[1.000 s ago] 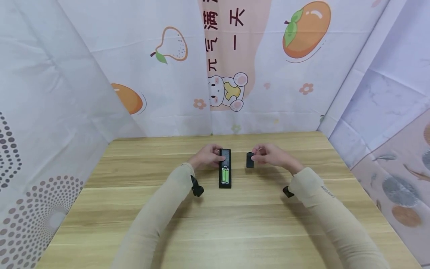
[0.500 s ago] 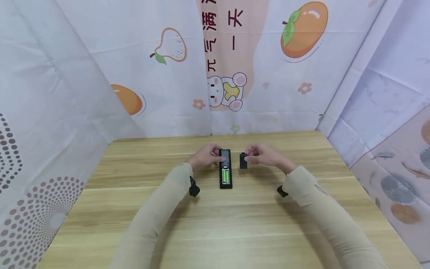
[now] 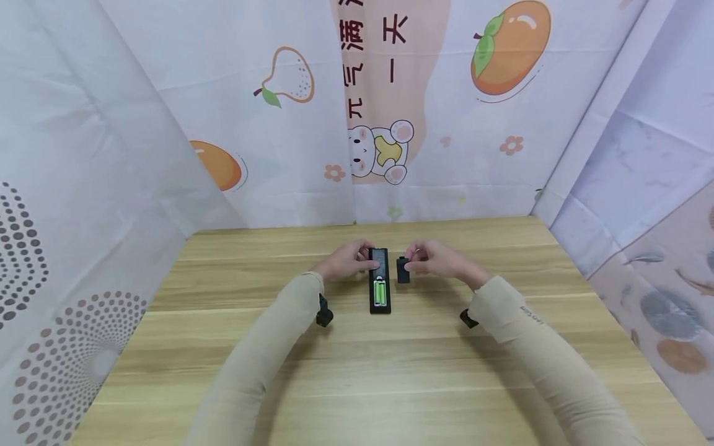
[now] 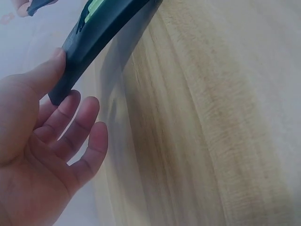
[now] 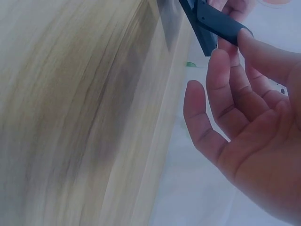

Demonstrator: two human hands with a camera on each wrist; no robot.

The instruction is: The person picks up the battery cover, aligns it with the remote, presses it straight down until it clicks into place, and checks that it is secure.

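Beside the long black plastic remote (image 3: 382, 272), gripped by left hand (image 3: 347, 261) seemingly for steadiness, a flat black cover (image 3: 402, 274) is pinched by right hand (image 3: 439, 260).

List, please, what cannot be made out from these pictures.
Head view: the remote control hides its own underside; any print on the green batteries is too small.
Left wrist view: its battery end is cut off by the top edge.
Right wrist view: the battery cover hides part of the remote control.
Head view: lettering on the right sleeve is blurred.
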